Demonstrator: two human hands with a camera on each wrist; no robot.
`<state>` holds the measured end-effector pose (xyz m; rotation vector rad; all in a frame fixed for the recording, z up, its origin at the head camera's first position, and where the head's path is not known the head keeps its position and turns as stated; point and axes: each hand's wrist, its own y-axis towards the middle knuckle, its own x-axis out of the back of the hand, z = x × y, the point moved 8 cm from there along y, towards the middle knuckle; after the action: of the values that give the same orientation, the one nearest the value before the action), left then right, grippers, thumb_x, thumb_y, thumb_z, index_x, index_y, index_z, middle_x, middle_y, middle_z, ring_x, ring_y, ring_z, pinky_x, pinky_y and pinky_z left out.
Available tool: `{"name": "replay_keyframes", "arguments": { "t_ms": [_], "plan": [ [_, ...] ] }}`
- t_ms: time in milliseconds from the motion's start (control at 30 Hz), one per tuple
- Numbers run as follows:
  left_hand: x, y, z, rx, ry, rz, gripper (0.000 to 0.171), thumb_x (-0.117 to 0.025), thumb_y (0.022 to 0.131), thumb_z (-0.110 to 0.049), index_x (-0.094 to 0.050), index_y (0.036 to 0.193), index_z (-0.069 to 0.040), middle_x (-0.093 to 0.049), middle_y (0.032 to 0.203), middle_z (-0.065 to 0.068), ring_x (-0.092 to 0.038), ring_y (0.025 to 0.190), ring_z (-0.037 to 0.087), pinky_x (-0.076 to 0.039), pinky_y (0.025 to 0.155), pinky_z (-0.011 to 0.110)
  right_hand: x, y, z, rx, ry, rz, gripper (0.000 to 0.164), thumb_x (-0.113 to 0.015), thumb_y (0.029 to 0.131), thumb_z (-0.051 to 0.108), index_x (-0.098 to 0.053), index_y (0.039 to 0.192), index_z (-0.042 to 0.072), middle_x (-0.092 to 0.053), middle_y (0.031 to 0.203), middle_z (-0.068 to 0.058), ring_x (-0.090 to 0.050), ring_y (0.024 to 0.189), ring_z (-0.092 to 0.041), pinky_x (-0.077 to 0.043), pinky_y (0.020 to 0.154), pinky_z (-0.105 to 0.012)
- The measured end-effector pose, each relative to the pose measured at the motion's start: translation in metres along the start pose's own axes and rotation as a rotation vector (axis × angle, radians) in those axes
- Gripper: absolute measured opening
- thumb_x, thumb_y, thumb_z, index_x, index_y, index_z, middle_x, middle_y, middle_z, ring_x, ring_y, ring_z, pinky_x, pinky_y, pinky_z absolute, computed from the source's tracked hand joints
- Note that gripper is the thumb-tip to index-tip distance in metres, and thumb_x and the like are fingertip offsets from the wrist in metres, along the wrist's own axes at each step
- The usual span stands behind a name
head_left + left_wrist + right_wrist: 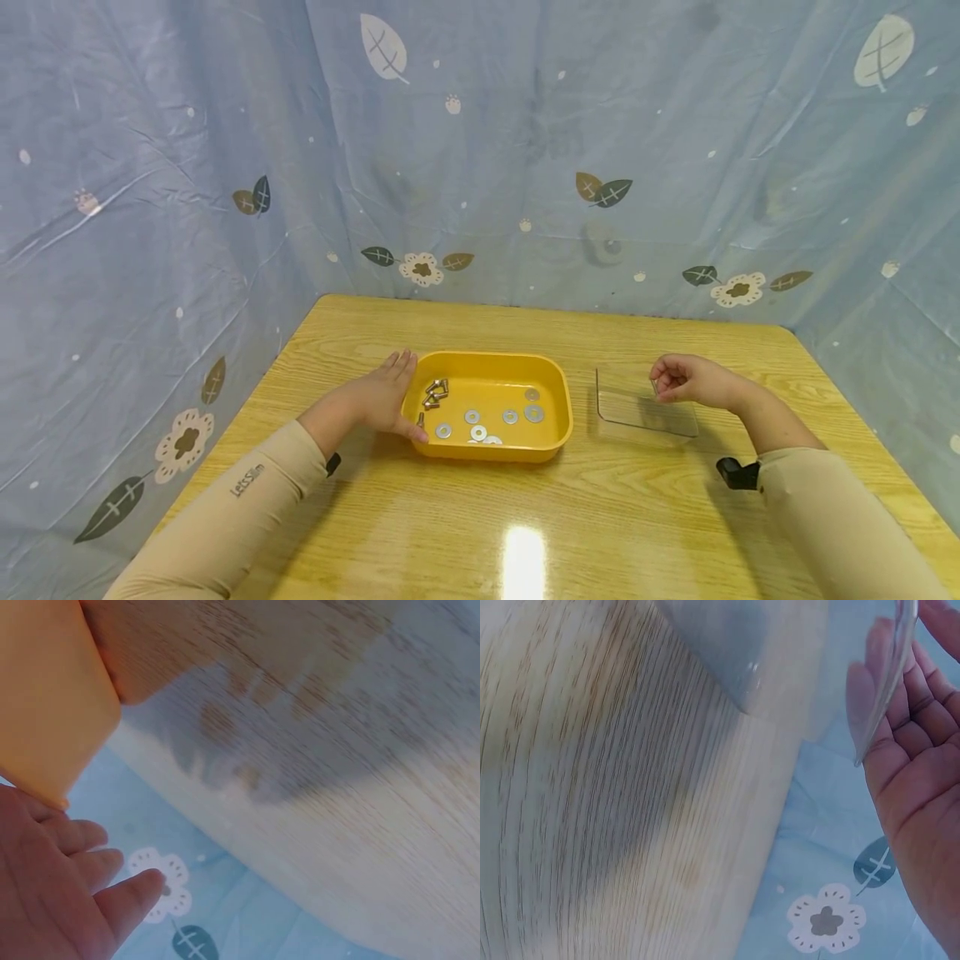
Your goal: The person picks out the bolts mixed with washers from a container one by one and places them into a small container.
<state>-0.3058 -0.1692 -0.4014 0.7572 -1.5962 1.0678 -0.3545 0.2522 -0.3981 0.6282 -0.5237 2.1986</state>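
Note:
A yellow tray (491, 454) sits on the wooden table, holding several bolts (432, 397) at its left end and several flat washers (478, 432). My left hand (386, 396) rests against the tray's left end, fingers stretched along the rim and thumb at the near left corner. In the left wrist view those fingers (97, 870) look straight and relaxed beside the yellow rim. To the right of the tray stands a clear plastic box (645, 427). My right hand (693, 382) pinches its right edge; the right wrist view shows the clear wall (889, 690) between thumb and fingers.
The wooden table (420, 517) ends at a blue curtain (480, 167) with leaf and flower prints, which hangs behind it and on both sides. A bright reflection lies on the table's near part.

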Motion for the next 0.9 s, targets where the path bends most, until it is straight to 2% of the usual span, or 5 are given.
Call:
{"name": "replay_keyframes", "arguments": {
  "t_ms": [400,633,800,900],
  "plan": [
    [-0.001,0.001,0.0,0.003,-0.007,0.009,0.14,-0.046,0.05,-0.089,-0.001,0.145,0.003,0.002,0.15,0.023,0.001,0.138,0.036,-0.015,0.11,0.046,0.001,0.0,0.0,0.01,-0.022,-0.012,0.032,-0.061,0.086,0.007,-0.047,0.109,-0.01,-0.055,0.086,-0.014,-0.054,0.077,-0.035,-0.049,0.068,-0.038],
    [-0.004,0.002,0.0,0.0,-0.007,0.015,0.136,-0.05,0.055,-0.086,0.001,0.145,0.003,0.006,0.15,0.021,0.002,0.138,0.036,-0.015,0.11,0.046,0.003,0.001,-0.004,0.004,-0.019,-0.02,0.037,-0.062,0.086,0.009,-0.046,0.114,-0.01,-0.057,0.088,-0.013,-0.055,0.08,-0.036,-0.05,0.07,-0.039],
    [-0.003,0.001,0.0,-0.007,-0.008,0.007,0.135,-0.052,0.056,-0.084,0.0,0.145,0.004,0.004,0.15,0.023,0.0,0.138,0.037,-0.015,0.11,0.046,0.006,0.006,0.007,0.01,-0.009,-0.015,0.035,-0.061,0.088,0.013,-0.049,0.114,-0.007,-0.057,0.089,-0.014,-0.056,0.083,-0.035,-0.049,0.074,-0.039],
    [-0.003,0.001,0.0,-0.013,-0.008,0.003,0.135,-0.052,0.056,-0.084,0.0,0.145,0.004,0.004,0.15,0.023,0.001,0.138,0.037,-0.015,0.11,0.045,0.009,0.012,0.016,0.008,-0.019,-0.028,0.032,-0.061,0.088,0.015,-0.051,0.114,-0.003,-0.057,0.09,-0.014,-0.057,0.083,-0.029,-0.049,0.075,-0.037]
  ]
}}
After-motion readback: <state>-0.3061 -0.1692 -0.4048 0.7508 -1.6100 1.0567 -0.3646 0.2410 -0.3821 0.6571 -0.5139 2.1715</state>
